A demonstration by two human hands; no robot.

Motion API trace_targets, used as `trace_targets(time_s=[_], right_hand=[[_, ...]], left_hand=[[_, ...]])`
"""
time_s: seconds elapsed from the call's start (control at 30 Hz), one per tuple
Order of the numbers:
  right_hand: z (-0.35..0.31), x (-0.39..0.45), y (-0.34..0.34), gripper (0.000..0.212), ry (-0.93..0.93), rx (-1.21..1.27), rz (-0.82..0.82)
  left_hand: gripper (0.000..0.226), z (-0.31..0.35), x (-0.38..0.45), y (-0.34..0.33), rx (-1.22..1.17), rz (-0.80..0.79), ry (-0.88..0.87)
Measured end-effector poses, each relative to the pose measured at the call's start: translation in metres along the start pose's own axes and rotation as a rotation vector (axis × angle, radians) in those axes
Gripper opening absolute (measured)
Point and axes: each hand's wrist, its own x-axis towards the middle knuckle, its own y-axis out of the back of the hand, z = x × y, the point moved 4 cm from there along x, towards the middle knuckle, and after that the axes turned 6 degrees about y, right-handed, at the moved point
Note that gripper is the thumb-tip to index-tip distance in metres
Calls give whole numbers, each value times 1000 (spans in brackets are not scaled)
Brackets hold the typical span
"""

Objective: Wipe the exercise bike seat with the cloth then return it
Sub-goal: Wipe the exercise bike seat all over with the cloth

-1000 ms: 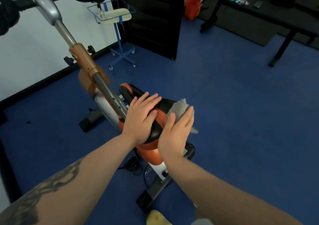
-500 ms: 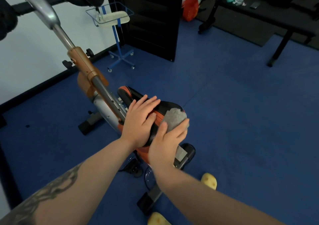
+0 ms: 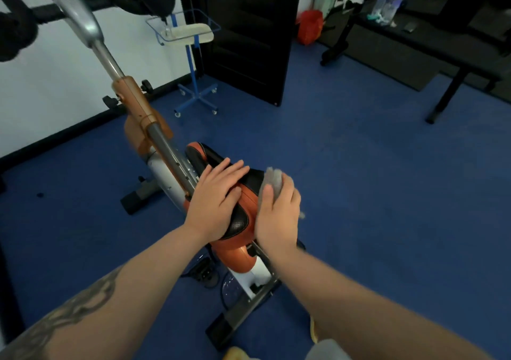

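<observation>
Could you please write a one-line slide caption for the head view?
Left hand rests flat on the bike seat while the right hand presses a grey cloth against its side.

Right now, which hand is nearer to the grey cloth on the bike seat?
Right. The right hand lies on the grey cloth, pressing it against the seat's right side. The left hand rests flat on the seat top, beside the cloth but not touching it.
</observation>
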Motion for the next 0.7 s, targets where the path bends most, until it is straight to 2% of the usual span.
trace_targets(time_s=[0.1,0.17,0.23,0.33,0.5,0.57,0.7], right_hand=[[3,-23,-2,59,104,-38,-14],[8,-8,1,61,90,-45,-83],[9,4,7,63,188,-144,-156],[13,26,12,60,323,-205,-291],[8,76,9,43,240,-74,-590],[11,67,12,43,286,-33,-610],[14,66,16,51,381,-92,-623]], left_hand=[[44,1,-1,0,40,25,40],[43,4,-2,-1,92,49,50],[42,5,-5,-1,131,103,102],[42,6,-13,-4,149,242,319],[45,16,-28,-15,-13,411,732],[44,25,-35,-19,-20,512,848],[43,45,-34,-28,127,680,964]])
